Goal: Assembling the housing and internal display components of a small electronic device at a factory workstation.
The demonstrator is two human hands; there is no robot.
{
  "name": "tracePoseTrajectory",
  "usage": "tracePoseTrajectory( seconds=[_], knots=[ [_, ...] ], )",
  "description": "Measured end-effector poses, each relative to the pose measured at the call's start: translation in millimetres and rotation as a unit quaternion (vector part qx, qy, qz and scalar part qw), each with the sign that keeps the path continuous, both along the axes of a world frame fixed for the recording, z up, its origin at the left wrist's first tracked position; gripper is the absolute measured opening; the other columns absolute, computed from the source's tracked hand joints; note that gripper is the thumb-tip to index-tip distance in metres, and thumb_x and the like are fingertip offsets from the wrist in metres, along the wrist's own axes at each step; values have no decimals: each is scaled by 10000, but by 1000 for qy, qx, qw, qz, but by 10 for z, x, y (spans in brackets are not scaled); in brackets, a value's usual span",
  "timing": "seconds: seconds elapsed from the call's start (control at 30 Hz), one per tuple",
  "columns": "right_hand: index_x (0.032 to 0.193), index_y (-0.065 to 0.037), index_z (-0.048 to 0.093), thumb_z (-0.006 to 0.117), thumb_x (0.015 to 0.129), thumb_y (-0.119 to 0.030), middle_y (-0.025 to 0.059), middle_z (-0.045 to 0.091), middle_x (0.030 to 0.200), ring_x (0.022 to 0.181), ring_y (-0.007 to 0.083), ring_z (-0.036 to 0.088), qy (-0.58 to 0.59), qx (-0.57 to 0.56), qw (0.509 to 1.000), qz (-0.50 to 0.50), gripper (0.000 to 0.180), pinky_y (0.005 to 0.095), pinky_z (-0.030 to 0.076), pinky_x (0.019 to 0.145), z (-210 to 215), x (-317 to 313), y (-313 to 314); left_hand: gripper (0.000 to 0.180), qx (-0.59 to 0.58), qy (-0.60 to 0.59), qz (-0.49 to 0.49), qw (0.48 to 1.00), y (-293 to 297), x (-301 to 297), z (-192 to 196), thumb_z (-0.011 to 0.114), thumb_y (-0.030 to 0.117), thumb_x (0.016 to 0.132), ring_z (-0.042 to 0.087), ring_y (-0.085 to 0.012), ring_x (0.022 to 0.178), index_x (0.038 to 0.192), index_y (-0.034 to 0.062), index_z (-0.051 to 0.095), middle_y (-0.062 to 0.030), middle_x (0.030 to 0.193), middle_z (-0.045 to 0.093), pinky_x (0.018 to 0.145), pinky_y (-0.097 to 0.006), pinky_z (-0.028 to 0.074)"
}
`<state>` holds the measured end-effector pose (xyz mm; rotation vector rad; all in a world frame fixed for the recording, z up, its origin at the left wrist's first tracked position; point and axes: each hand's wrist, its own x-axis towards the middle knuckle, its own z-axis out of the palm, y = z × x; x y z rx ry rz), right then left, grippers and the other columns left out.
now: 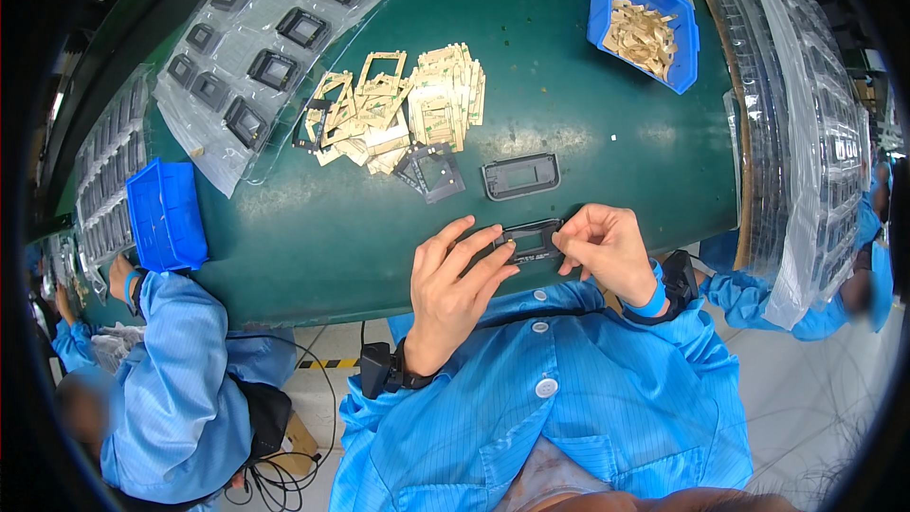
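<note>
Left hand (453, 283) and right hand (607, 248) pinch small black frame (531, 240) between fingertips; second black frame (520, 176) on green table (588, 133) at 12 o'clock.

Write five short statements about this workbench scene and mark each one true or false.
1. Both hands hold one black frame part. True; the left hand and right hand grip it from either side.
2. The blue bin at the top right holds tan pieces. True.
3. A second black frame lies on the green table above the hands. True.
4. The pile of tan frames sits inside the blue bin. False; it lies loose on the table.
5. The left blue bin is stacked on the clear tray. False; it sits apart.
</note>
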<state>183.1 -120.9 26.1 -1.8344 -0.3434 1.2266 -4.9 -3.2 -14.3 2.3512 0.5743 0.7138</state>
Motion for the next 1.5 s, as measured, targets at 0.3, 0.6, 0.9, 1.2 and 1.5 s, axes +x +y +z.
tracePoseTrajectory(
  seconds=[0.3,0.6,0.9,1.2,1.5],
  knots=[
    [827,29,658,702,867,-11,79,685,698,583,130,689,22,0,1000,-8,71,208,472,436,53,17,30,282,-3,0,-3,1000,2,-10,6,849,196,719,605,-277,1167,987,140,783,1,1134,720,889,-378,447],
    [841,15,667,717,870,-40,68,691,698,590,121,693,12,-4,1000,-10,80,214,472,432,16,1,7,270,-6,-3,-2,1000,3,-14,-7,847,193,721,609,-279,1167,974,131,775,-3,1132,721,887,-379,449],
    [862,8,681,724,871,-64,63,700,700,602,115,701,1,-2,1000,-3,85,217,471,430,9,-7,1,292,-1,4,-3,1000,0,-13,-5,848,205,722,603,-271,1172,1001,149,784,6,1140,716,887,-378,448],
    [854,8,681,722,874,-73,64,701,699,604,114,701,-9,-1,1000,-2,93,217,474,433,6,-17,-8,300,3,7,-6,1000,1,-8,4,846,209,726,599,-270,1174,1015,154,786,7,1143,712,890,-380,447],
    [850,13,680,721,863,-63,68,704,701,604,115,701,-9,-1,1000,-3,87,219,479,434,15,-22,-4,301,7,8,-12,1000,-1,-14,-10,832,200,753,591,-270,1179,1037,131,760,-2,1165,690,896,-398,452]
  ],
)
